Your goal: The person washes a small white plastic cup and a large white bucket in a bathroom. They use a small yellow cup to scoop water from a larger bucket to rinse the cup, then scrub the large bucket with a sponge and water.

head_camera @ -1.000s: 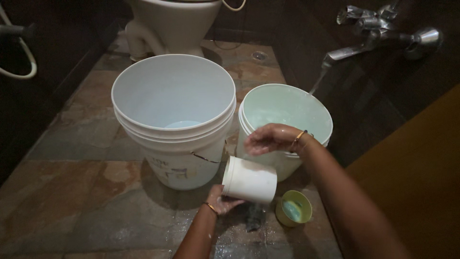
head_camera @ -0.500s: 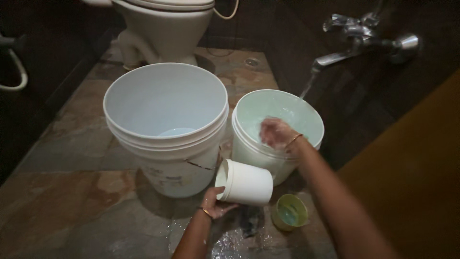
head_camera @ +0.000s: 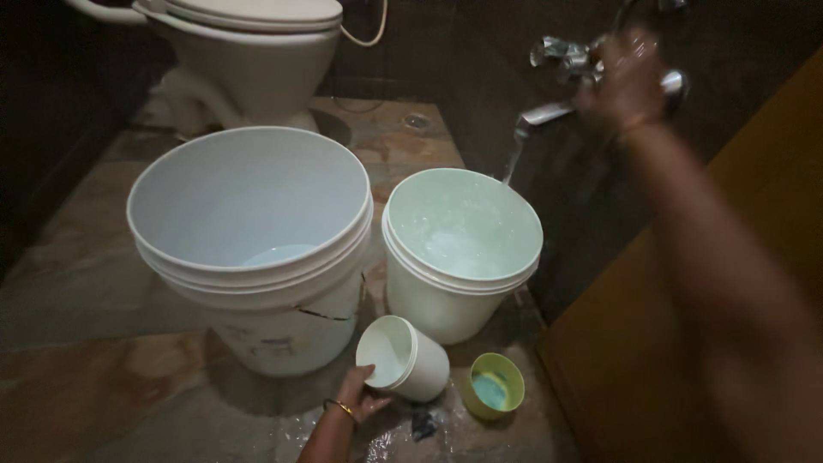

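Observation:
My left hand (head_camera: 357, 391) grips a small white tub (head_camera: 403, 358), tilted on its side just above the wet floor, its mouth facing left. My right hand (head_camera: 624, 79) is raised to the chrome wall tap (head_camera: 566, 64) and looks blurred; its fingers seem to wrap the tap's handle. A thin stream of water falls from the spout into the medium white bucket (head_camera: 463, 253), which holds some water. The large white bucket (head_camera: 250, 240) stands to its left with a little water at the bottom and a crack in its side.
A small yellow-green cup (head_camera: 495, 386) stands on the floor right of the tub. A dark rag (head_camera: 422, 423) lies on the wet stone tiles. A white toilet (head_camera: 249, 56) is at the back. An orange-brown panel (head_camera: 686, 343) bounds the right side.
My right hand left the medium bucket's water and rose up to the wall tap. My left hand lowered and turned the small tub. The view shifted right.

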